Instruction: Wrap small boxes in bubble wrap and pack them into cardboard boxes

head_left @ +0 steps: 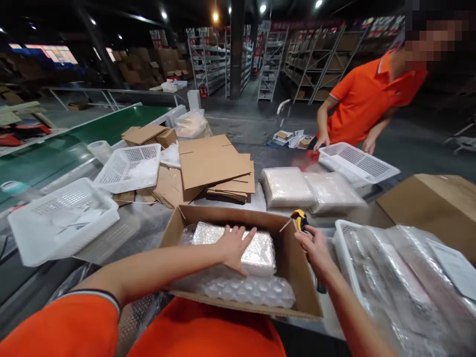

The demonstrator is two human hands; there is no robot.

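Observation:
An open cardboard box point(308, 282) stands in front of me. Inside lies a silvery package wrapped in bubble film point(262, 253), with a roll of bubble wrap point(253, 291) along the near wall. My left hand point(234, 245) rests on the package, palm down and fingers spread. Over the box's far right corner, my right hand point(314, 248) grips a yellow-and-black box cutter point(299, 218). A thin blade appears to point left from it. Part of the package is covered by my left hand and forearm.
Flat cardboard sheets point(211, 161) lie beyond the box, with wrapped packages point(288, 186) to their right. White baskets point(107, 203) stand left; another basket point(340, 233) with wrapped items stands right. A co-worker in orange point(372, 96) handles a white basket point(383, 168). A green conveyor point(70, 144) runs left.

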